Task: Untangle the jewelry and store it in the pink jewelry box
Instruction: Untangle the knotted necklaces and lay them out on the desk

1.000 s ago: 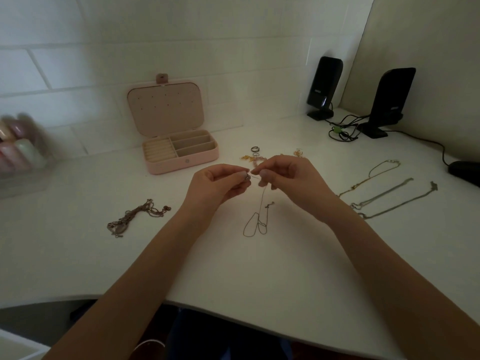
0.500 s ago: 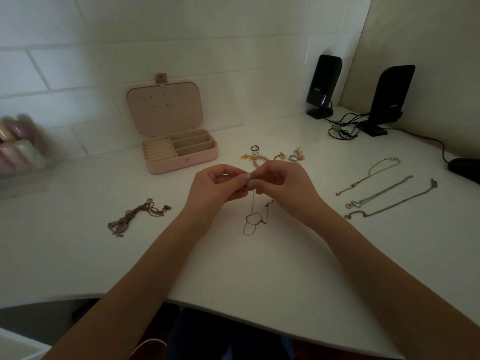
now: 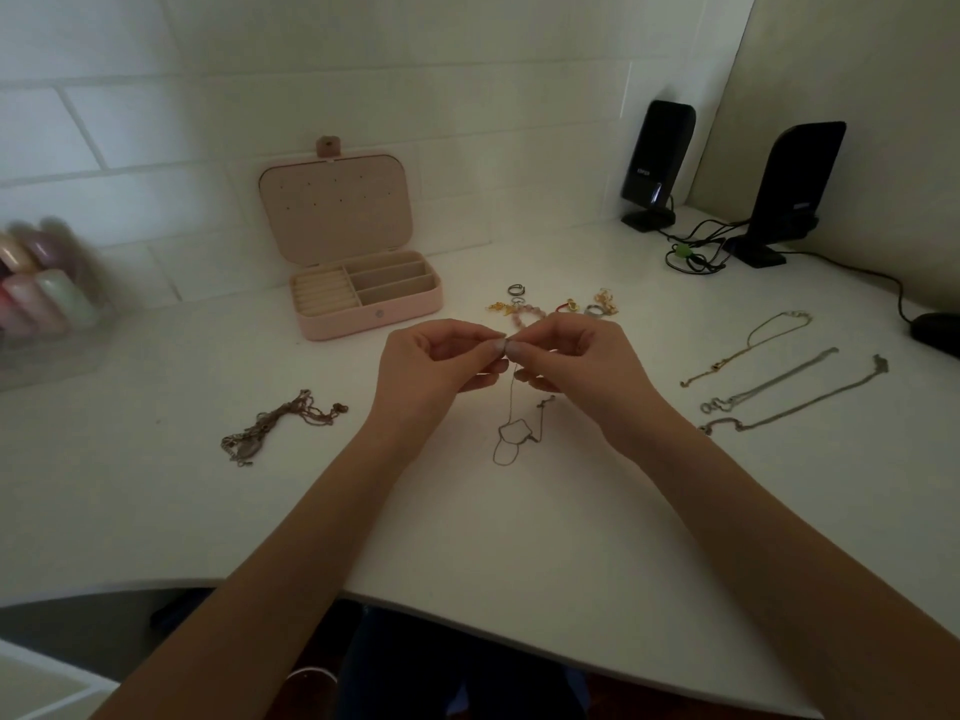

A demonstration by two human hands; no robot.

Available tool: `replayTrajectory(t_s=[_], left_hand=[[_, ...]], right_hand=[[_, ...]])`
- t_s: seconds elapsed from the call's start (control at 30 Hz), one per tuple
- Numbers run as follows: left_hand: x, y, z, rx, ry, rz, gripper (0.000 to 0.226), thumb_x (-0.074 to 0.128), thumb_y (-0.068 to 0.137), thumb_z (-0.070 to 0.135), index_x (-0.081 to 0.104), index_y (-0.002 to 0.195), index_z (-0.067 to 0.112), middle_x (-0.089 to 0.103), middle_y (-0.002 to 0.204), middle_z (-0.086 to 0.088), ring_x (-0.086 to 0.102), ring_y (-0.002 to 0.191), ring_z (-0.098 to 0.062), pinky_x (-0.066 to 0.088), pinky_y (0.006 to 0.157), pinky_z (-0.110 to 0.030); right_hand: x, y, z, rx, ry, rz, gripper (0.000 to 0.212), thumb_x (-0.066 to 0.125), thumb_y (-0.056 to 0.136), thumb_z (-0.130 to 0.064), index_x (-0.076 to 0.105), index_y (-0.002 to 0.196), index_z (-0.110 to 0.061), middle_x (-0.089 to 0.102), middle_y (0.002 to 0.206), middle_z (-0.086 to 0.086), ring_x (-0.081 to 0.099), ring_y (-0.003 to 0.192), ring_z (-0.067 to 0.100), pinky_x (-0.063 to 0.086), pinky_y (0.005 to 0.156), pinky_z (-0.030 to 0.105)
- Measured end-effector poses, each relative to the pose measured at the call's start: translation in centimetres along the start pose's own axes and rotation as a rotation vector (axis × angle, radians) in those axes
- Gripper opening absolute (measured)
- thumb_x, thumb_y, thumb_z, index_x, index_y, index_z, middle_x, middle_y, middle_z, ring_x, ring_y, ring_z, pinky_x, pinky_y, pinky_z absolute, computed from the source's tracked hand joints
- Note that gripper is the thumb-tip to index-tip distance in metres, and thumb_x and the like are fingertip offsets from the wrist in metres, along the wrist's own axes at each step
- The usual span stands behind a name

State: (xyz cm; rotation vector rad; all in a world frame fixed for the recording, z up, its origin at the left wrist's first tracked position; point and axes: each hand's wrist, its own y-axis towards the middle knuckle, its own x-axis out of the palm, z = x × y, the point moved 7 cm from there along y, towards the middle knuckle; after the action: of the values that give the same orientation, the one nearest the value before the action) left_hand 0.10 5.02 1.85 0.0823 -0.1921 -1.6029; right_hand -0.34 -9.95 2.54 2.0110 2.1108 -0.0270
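My left hand (image 3: 436, 363) and my right hand (image 3: 576, 361) meet fingertip to fingertip above the table, both pinching the top of a thin chain (image 3: 511, 433). Its lower loops lie on the white table below my hands. The pink jewelry box (image 3: 374, 314) stands open behind my left hand, its lid upright and its compartments bare. A tangled clump of chains (image 3: 280, 423) lies to the left. Three straightened chains (image 3: 779, 387) lie side by side at the right. Rings and small charms (image 3: 556, 304) sit just beyond my fingers.
Two black speakers (image 3: 657, 163) with tangled cables (image 3: 691, 252) stand at the back right. A dark mouse (image 3: 937, 330) sits at the right edge. Blurred bottles in a clear holder (image 3: 41, 298) are at the far left. The table's curved front edge (image 3: 415, 610) runs near me.
My hands have come closer together and now pinch the chain at one spot. The chain's lower loops have shifted and bunched slightly on the table.
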Motion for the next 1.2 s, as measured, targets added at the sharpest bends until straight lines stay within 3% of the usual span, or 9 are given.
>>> replayTrajectory(t_s=[0.23, 0.5, 0.7, 0.83, 1.07, 1.2], left_hand=[[0.3, -0.1, 0.1, 0.071, 0.110, -0.019, 0.007, 0.074, 0.077, 0.002, 0.072, 0.084, 0.004, 0.072, 0.075, -0.015, 0.071, 0.069, -0.022, 0.057, 0.069, -0.027], [-0.1, 0.2, -0.4, -0.040, -0.013, -0.004, 0.005, 0.070, 0.080, 0.002, 0.069, 0.081, 0.007, 0.071, 0.066, -0.006, 0.067, 0.063, -0.013, 0.054, 0.064, -0.020], [-0.2, 0.2, -0.6, -0.065, -0.029, -0.019, 0.008, 0.067, 0.082, 0.000, 0.069, 0.082, 0.008, 0.070, 0.067, -0.005, 0.065, 0.063, -0.012, 0.053, 0.064, -0.020], [0.0, 0.1, -0.7, -0.069, -0.023, -0.043, 0.007, 0.066, 0.083, 0.000, 0.066, 0.081, 0.007, 0.070, 0.068, -0.005, 0.065, 0.063, -0.013, 0.053, 0.064, -0.022], [0.3, 0.2, -1.0, -0.083, 0.049, -0.062, 0.011, 0.066, 0.084, 0.003, 0.069, 0.093, 0.008, 0.068, 0.069, -0.005, 0.065, 0.064, -0.011, 0.053, 0.067, -0.022], [0.4, 0.0, -0.7, -0.051, 0.052, -0.069, 0.011, 0.066, 0.084, 0.005, 0.072, 0.092, 0.010, 0.073, 0.081, -0.009, 0.067, 0.071, -0.013, 0.055, 0.074, -0.023]], right_hand=[[0.7, 0.0, 1.5, 0.222, 0.198, -0.030, 0.004, 0.064, 0.085, -0.012, 0.062, 0.081, -0.012, 0.063, 0.079, 0.001, 0.059, 0.069, 0.011, 0.053, 0.063, 0.025], [1.4, -0.1, 1.0, 0.146, 0.299, -0.141, 0.006, 0.060, 0.090, -0.006, 0.065, 0.093, -0.003, 0.064, 0.071, 0.003, 0.060, 0.061, 0.008, 0.055, 0.067, 0.021], [1.2, 0.1, 1.1, 0.117, 0.077, -0.155, 0.011, 0.064, 0.088, -0.009, 0.065, 0.097, -0.003, 0.065, 0.080, 0.008, 0.060, 0.071, 0.011, 0.058, 0.074, 0.025], [1.2, 0.1, 0.2, -0.025, -0.055, -0.112, 0.010, 0.065, 0.088, -0.012, 0.068, 0.097, -0.008, 0.069, 0.084, 0.013, 0.063, 0.073, 0.010, 0.054, 0.066, 0.019], [1.2, 0.2, -0.7, -0.282, -0.511, -0.071, 0.006, 0.058, 0.093, -0.019, 0.060, 0.087, -0.017, 0.057, 0.077, -0.010, 0.055, 0.075, 0.015, 0.044, 0.071, 0.024], [1.2, 0.1, -0.8, -0.388, -0.695, -0.057, 0.014, 0.050, 0.097, -0.020, 0.059, 0.093, -0.010, 0.058, 0.085, -0.002, 0.051, 0.079, 0.015, 0.039, 0.071, 0.029]])
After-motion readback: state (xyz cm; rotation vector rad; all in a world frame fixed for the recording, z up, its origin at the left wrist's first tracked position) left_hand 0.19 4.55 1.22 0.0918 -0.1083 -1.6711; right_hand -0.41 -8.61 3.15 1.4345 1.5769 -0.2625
